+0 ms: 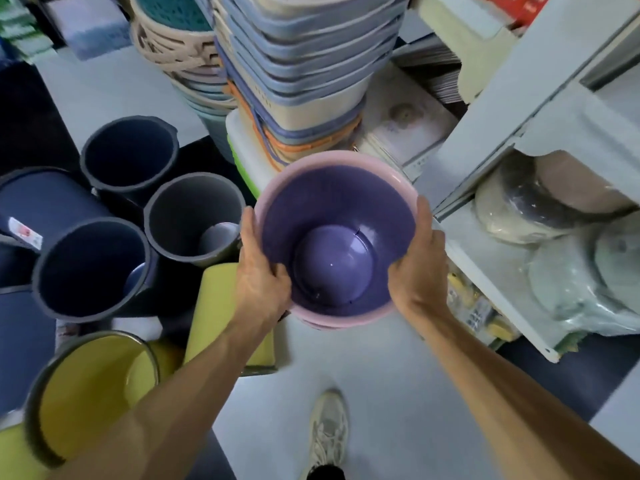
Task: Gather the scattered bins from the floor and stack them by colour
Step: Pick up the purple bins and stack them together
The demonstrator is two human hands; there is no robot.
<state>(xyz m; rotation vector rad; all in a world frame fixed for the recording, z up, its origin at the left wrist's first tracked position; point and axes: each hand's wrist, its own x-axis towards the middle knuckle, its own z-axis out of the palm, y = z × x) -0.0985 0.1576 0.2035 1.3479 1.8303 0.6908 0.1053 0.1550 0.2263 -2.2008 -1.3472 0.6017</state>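
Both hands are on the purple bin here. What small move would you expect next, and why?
Probably lowering the purple bin to settle it on the stack. The left hand and right hand grip opposite sides of its rim, and more pink rims show just beneath it, so it seems to be nesting into same-coloured bins.

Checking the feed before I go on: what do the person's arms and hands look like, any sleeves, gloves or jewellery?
Both forearms are bare up to the frame edge, with no sleeves in view. The left hand and right hand wear no gloves, and no watch, ring or wristband shows.
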